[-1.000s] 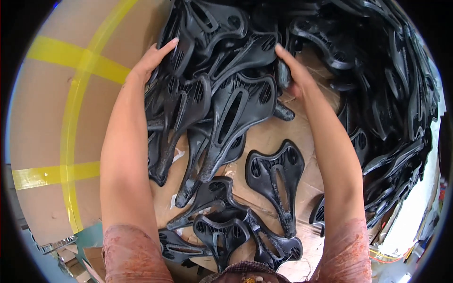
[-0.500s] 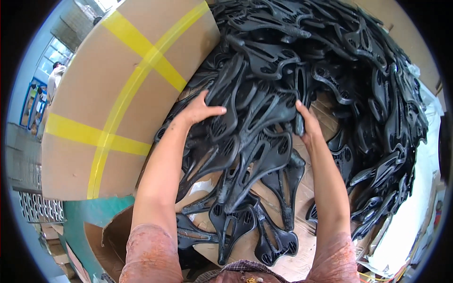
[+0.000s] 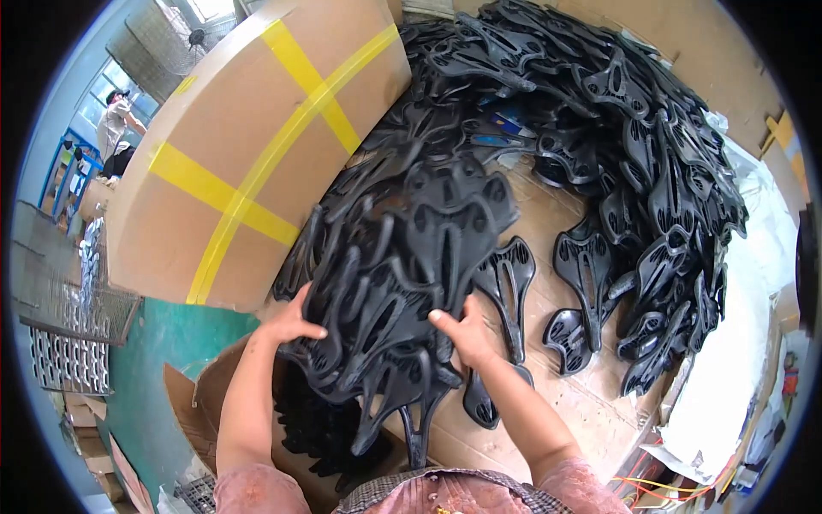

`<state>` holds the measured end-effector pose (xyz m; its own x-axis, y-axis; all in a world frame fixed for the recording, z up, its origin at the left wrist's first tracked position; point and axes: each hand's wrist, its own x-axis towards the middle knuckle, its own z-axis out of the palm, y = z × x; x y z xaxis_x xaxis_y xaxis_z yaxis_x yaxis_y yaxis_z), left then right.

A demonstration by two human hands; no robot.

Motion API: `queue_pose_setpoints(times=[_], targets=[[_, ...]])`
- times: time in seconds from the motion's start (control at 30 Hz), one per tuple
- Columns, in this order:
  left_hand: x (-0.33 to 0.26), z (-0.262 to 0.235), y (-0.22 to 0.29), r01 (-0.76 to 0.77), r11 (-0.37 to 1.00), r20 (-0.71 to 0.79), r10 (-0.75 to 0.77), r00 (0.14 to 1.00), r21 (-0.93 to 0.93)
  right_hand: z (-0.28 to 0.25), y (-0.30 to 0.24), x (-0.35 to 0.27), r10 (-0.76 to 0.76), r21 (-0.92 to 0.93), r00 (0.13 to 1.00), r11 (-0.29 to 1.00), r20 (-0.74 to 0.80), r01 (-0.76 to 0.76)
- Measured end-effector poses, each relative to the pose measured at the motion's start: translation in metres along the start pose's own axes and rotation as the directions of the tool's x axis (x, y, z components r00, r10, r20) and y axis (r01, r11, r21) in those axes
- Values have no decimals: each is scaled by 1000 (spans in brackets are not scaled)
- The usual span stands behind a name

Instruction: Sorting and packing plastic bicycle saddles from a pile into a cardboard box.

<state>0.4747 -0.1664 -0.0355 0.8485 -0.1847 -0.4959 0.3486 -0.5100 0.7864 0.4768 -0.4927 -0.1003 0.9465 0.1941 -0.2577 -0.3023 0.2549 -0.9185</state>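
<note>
Clamping a loose armful of black plastic saddle shells (image 3: 402,283) between the left hand (image 3: 291,324) and right hand (image 3: 462,334), both pressed open-palmed against its sides above the open carton (image 3: 201,398), risks slippage: interlocked shells may slide out the bottom and fall outside the carton.

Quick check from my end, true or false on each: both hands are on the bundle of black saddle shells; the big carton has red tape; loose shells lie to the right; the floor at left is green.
1. Both hands hold the bundle of black saddle shells: true, left hand and right hand grip its sides.
2. The carton has red tape: false, yellow.
3. Loose shells lie right: true.
4. Floor is green: true.
5. The bundle rests flat: false, lifted.
</note>
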Motion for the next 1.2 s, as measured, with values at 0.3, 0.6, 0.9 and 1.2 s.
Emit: queue_pose_setpoints(times=[0.3, 0.6, 0.9, 1.2], targets=[[-201, -4, -91, 555, 756, -115, -552, 826, 347, 119, 81, -121, -158, -97, 853, 967, 497, 235], [-175, -77, -49, 670, 504, -204, -695, 689, 546, 54, 5, -17, -45, -212, 535, 888, 844, 408], [182, -84, 34, -95, 989, -499, 139, 855, 114, -60, -27, 284, 182, 471, 972, 877, -151, -92], [377, -51, 66, 1, 707, -412, 411, 813, 707, -35, -46, 385, 184, 671, 982, 734, -50, -103]])
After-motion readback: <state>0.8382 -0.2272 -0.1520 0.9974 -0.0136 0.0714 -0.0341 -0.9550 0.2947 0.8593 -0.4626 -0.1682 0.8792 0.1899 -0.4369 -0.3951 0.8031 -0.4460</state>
